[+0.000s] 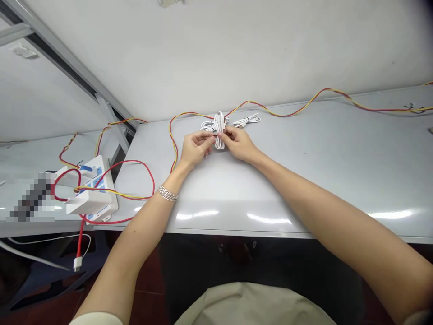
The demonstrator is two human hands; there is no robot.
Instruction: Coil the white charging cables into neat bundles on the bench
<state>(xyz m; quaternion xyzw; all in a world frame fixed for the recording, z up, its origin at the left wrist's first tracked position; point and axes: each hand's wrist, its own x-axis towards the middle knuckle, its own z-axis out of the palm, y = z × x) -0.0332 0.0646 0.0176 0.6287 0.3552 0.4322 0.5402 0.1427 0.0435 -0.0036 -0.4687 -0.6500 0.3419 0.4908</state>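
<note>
A coiled white cable (219, 121) stands between my two hands, its loops showing above and below my fingertips. My left hand (196, 146) pinches at its middle from the left. From the right, my right hand (238, 143) grips the same coil, thumb against its front. Behind them on the grey table lie another white cable bundle (207, 126), partly hidden by the held coil, and a third white bundle (249, 120) with a black tie, just beyond my right hand.
Red and yellow twisted wires (299, 110) run along the table's (324, 158) back edge by the white wall. At the left, a white power strip (108, 180) holds plugged-in chargers (88, 201). A red cable (80, 239) hangs over the front edge.
</note>
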